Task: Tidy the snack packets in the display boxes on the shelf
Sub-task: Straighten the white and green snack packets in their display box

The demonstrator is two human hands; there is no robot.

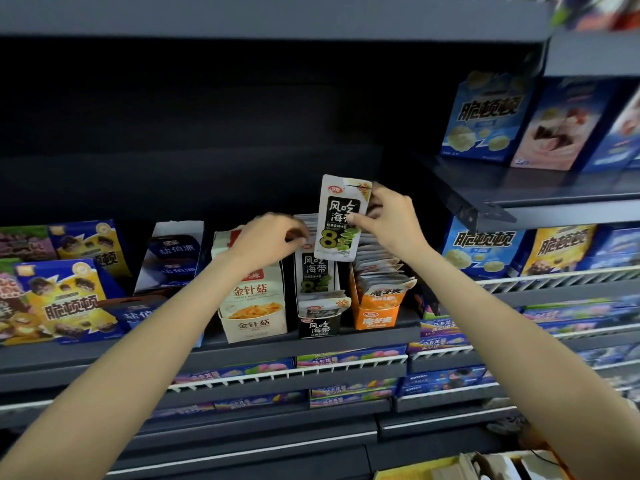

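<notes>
— Dark grey metal is seen all round: the shelf point(242, 344) carries three display boxes at its front lip, and a wide unlit gap is left above them, up to the board overhead. To the right that room is cut short by the corner of a raised side shelf point(519, 192).

— What is held in it?

— A white and black seaweed packet point(341, 218) is held upright above the boxes, well clear of both shelf edges. It is pinched along its right edge by the right hand point(391, 221), thumb in front, fingers behind.

— And the other hand?

— The left hand point(273, 239) is curled, its fingertips at the packet tops in the black seaweed box point(318, 327); whether one is actually gripped cannot be told through the blur.

— Contents?

— The black box is filled with matching packets standing on edge. The cream mushroom box point(254, 322) to its left is touching it. The orange box point(379, 317) to the right is crammed with packets fanned backwards.
</notes>
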